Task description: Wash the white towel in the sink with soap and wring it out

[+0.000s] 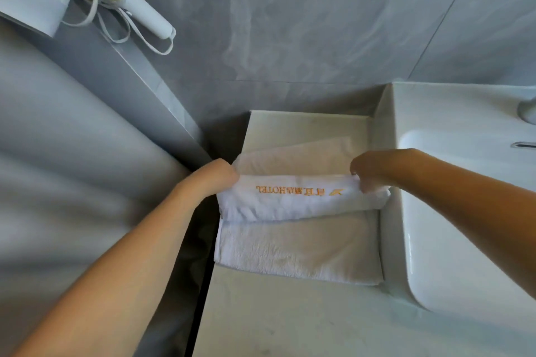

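- My left hand (219, 175) pinches the left end of the folded white terry towel with orange hotel lettering (301, 200), and my right hand (368, 169) pinches its right end, fingers curled round the cloth.
- That towel is on a stack of other folded white towels (293, 249) on the pale stone tabletop (275, 322), just left of the white ceramic sink (464, 211); it is not yet in the basin.
- Judging the risk: it is gripped only by its ends, so the folds may sag open in the middle and drag the towel beneath off the stack.
- The sink wall stands right beside my right hand, so a low carry could snag the cloth on the rim.
- A white hair dryer with looped cord (145, 14) hangs on the grey wall, well apart.
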Available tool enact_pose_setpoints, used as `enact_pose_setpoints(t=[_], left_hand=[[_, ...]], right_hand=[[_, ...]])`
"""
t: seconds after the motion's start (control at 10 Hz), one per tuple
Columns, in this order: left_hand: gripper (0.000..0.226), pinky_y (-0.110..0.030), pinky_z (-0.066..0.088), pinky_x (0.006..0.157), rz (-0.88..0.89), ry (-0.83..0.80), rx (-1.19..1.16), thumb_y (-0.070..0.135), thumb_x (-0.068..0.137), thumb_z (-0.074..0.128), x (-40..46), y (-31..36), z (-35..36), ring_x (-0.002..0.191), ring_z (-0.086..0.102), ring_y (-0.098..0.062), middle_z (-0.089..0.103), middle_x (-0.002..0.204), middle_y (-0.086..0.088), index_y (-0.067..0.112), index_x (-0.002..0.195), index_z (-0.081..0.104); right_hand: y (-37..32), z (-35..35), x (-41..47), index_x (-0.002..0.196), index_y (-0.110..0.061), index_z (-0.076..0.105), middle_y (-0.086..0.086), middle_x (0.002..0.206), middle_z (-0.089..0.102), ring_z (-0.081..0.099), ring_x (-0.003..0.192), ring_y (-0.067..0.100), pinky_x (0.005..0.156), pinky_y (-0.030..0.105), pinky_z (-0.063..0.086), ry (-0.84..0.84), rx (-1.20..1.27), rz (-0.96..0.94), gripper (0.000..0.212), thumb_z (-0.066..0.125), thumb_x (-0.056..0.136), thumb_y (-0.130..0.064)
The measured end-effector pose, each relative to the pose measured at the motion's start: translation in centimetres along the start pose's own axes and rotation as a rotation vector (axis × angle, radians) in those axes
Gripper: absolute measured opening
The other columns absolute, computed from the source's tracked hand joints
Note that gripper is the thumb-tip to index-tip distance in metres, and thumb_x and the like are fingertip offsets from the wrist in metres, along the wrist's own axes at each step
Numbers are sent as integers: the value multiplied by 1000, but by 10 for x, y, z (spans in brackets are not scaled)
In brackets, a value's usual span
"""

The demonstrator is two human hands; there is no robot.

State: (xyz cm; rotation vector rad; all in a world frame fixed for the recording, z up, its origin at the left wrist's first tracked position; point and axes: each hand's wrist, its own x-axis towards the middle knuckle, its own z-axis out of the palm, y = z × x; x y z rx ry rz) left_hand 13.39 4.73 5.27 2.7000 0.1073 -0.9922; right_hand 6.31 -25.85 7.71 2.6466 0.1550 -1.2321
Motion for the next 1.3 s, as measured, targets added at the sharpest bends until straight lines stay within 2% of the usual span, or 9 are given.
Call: enact_pose_setpoints(t=[0.1, 0.3, 0.5, 0.6, 0.7, 0.8, 0.9, 1.2, 1.3], left_hand=[[34, -34, 43, 69, -94, 144, -298, 34, 96, 50, 33, 4, 1, 78, 59, -28, 61, 83, -12, 4, 85, 63], [20, -31, 42, 61, -247, 185, -579, 13, 96, 47, 84, 1, 33, 76, 56, -26, 61, 98, -15, -1, 106, 56], [19, -26, 38, 67, 150, 548, -542, -3, 87, 43, 97, 34, 27, 90, 50, -21, 54, 105, -8, 10, 98, 51], [19, -28, 40, 83, 329, 640, -491, 3, 92, 54, 108, 58, 25, 99, 49, -23, 54, 115, -11, 9, 109, 54], [36, -40, 40, 89, 356, 830, -45, 20, 85, 63, 114, 68, 40, 105, 48, -34, 51, 120, -17, 9, 118, 53], [49, -50, 29, 113, 526, 624, 244, 38, 91, 48, 116, 69, 72, 127, 37, -34, 43, 142, -14, 13, 134, 47], [62, -49, 3, 124, 512, 468, 243, 46, 95, 30, 118, 68, 87, 151, 11, -24, 22, 162, -4, 21, 151, 32], [69, -46, -9, 123, 464, 420, 361, 54, 97, 10, 121, 67, 89, 152, -17, -16, -9, 167, 2, 26, 160, 0], [65, -45, -13, 122, 459, 383, 314, 49, 102, 17, 113, 73, 82, 151, -21, -16, -13, 167, 2, 25, 160, -1]], right_hand=[[13, -16, 37, 127, -11, 60, 8, 127, 62, 60, 116, 28, 93, 33, 52, 172, 135, 63, 38, 52, 90, -17], [13, -16, 98, 131, -11, 49, 12, 135, 48, 47, 127, 34, 103, 43, 39, 295, 308, 113, 38, 48, 96, -26], [28, -16, 115, 141, -14, 27, 19, 137, 49, 49, 126, 37, 103, 46, 35, 193, 319, 234, 53, 49, 95, -27], [41, -16, 115, 143, -10, 30, 20, 143, 40, 42, 131, 37, 106, 45, 33, 210, 185, 342, 54, 42, 99, -39], [23, -10, 114, 152, -9, 17, 20, 155, 15, 18, 142, 39, 117, 50, 12, 320, 133, 368, 60, 29, 100, -36], [-16, 3, 115, 156, -14, 4, 15, 162, -3, -1, 147, 38, 116, 54, -9, 457, 335, 284, 67, 25, 98, -39], [-28, 39, 126, 158, -25, 5, 8, 164, -3, -4, 149, 35, 116, 58, -13, 531, 478, 304, 69, 16, 96, -56], [-27, 62, 138, 156, -29, 16, 5, 164, 9, 2, 151, 32, 118, 56, -11, 672, 483, 331, 68, 22, 96, -58], [-22, 57, 134, 156, -27, 18, 5, 165, 6, 0, 151, 31, 118, 53, -13, 675, 562, 296, 67, 16, 95, -55]])
